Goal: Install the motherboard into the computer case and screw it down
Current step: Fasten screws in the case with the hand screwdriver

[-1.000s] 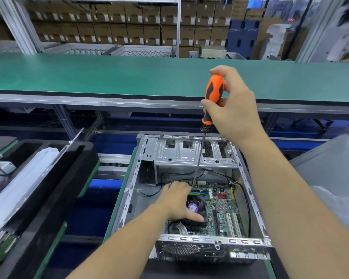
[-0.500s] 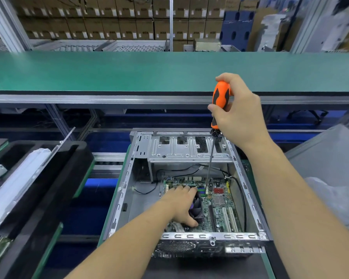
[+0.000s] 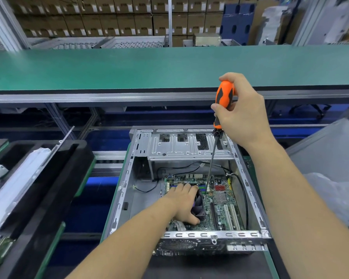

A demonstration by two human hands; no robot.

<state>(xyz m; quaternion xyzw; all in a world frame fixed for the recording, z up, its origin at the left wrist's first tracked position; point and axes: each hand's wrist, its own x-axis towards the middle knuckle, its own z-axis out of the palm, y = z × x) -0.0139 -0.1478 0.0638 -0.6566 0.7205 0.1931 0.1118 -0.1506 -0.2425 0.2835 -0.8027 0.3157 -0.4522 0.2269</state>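
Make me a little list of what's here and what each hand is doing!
Place: computer case lying open on a workbench
Inside: motherboard with a dark fan
Tool: orange-handled screwdriver, shaft slanting down to the board
Right hand: grips the handle
Left hand: rests on the fan
Beside the case: black foam tray

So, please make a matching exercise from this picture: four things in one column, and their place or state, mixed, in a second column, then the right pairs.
Things:
1. screwdriver
2. left hand
3. motherboard
4. black foam tray

Place or state:
A. lies flat inside the open computer case
B. stands to the left of the case
C. held by its orange handle in the right hand, tip down on the board
D. rests on the black fan

Pairs: 1-C, 2-D, 3-A, 4-B
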